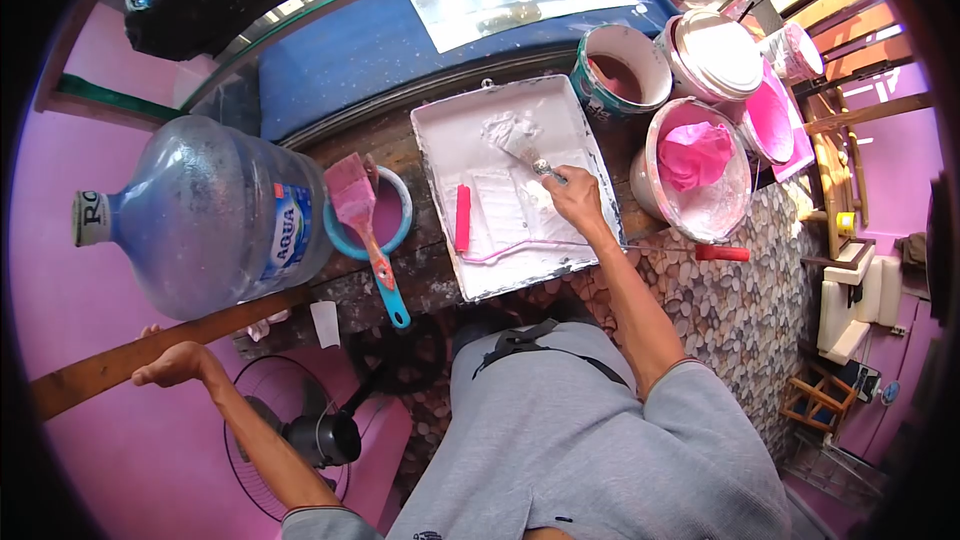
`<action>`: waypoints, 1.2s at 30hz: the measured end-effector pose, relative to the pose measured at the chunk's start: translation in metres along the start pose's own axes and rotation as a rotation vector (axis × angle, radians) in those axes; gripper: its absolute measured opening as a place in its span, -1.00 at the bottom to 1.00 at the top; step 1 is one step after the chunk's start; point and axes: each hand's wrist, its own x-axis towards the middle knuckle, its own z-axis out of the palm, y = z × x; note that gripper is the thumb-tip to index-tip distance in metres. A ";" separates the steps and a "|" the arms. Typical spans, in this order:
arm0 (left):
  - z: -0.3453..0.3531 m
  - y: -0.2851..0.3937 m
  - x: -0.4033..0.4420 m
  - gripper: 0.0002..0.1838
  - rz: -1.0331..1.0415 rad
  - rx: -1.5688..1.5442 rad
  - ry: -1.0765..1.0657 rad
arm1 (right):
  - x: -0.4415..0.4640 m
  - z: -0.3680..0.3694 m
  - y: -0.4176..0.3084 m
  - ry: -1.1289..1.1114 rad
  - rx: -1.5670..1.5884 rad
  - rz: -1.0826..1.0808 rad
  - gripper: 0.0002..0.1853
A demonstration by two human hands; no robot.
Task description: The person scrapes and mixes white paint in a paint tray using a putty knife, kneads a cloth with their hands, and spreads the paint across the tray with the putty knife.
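My right hand (578, 200) grips a putty knife (524, 148) by its handle. Its blade rests against white paste (508, 127) in the upper part of a paint-smeared white tray (450, 135). Lower in the tray is a paint roller with a red end piece (462, 218). The roller's wire runs beneath my right wrist toward a red handle (722, 253) past the tray's right edge. My left hand (172, 364) is held out on the left beside a wooden rail (90, 377), fingers stretched and apart, with nothing visible in it.
Left of the tray lie a large water bottle (210, 220) and a blue-rimmed pot (398, 202) with a pink-stained brush (360, 205) across it. Paint buckets (645, 165) crowd the right, one holding pink material (695, 155). A fan (320, 435) stands below my left arm.
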 end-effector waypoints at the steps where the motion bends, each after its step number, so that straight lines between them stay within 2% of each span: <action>1: 0.000 0.000 0.000 -0.13 0.000 -0.006 -0.003 | 0.000 -0.001 0.001 0.000 0.001 -0.001 -0.59; 3: -0.001 -0.002 0.001 -0.13 -0.005 0.009 -0.002 | 0.002 -0.003 0.004 0.168 -0.120 -0.015 -0.59; 6: -0.001 0.000 0.001 -0.13 -0.007 0.015 0.003 | 0.005 0.003 0.011 0.152 -0.198 -0.057 -0.60; 7: 0.000 0.001 0.000 -0.13 -0.004 0.009 0.010 | 0.001 -0.010 -0.003 0.010 -0.184 -0.006 -0.58; 8: 0.000 0.001 0.000 -0.13 -0.005 0.010 0.013 | 0.002 -0.012 -0.002 0.009 -0.186 -0.009 -0.58; 10: 0.000 0.001 0.001 -0.14 -0.036 -0.009 0.017 | 0.005 -0.019 0.005 0.088 -0.067 -0.088 -0.56; 11: 0.001 0.003 0.000 -0.14 -0.036 -0.006 0.020 | 0.010 -0.016 0.016 0.176 -0.101 -0.085 -0.55; 12: 0.001 0.007 -0.003 -0.14 -0.036 0.014 0.018 | 0.013 -0.016 0.019 0.174 -0.103 -0.086 -0.55; 14: 0.001 0.009 -0.004 -0.14 -0.037 0.035 0.016 | 0.016 -0.017 0.024 0.206 -0.122 0.004 -0.55; 16: 0.001 0.006 -0.002 -0.13 -0.051 0.009 0.011 | 0.014 -0.014 0.024 0.183 -0.143 -0.047 -0.54; 18: 0.001 0.001 0.001 -0.13 -0.044 0.010 0.006 | 0.005 -0.015 0.018 -0.033 0.018 0.006 -0.54; 20: 0.000 0.000 0.001 -0.12 -0.034 0.014 0.002 | 0.004 -0.014 0.022 0.009 0.020 -0.035 -0.56; 22: 0.001 0.005 0.000 -0.10 0.006 0.023 -0.004 | 0.005 -0.014 0.023 0.209 -0.015 -0.067 -0.59; 23: 0.000 0.003 0.001 -0.10 0.007 0.025 -0.004 | 0.008 -0.017 0.021 0.239 -0.068 -0.027 -0.60; 28: 0.001 -0.001 0.001 -0.09 0.003 0.044 0.018 | 0.015 -0.008 0.030 0.171 -0.136 -0.037 -0.58; 30: 0.001 -0.003 0.002 -0.09 -0.005 0.035 0.025 | 0.014 -0.011 0.026 0.072 0.008 -0.061 -0.58; 32: 0.002 -0.004 0.002 -0.09 -0.012 0.027 0.029 | 0.015 -0.013 0.026 0.103 -0.010 -0.066 -0.58; 34: 0.002 -0.003 0.002 -0.10 -0.024 0.009 0.029 | 0.017 -0.013 0.026 0.273 -0.081 -0.055 -0.57; 36: 0.002 -0.002 0.003 -0.11 -0.028 0.003 0.030 | 0.019 -0.010 0.027 0.255 -0.118 -0.018 -0.54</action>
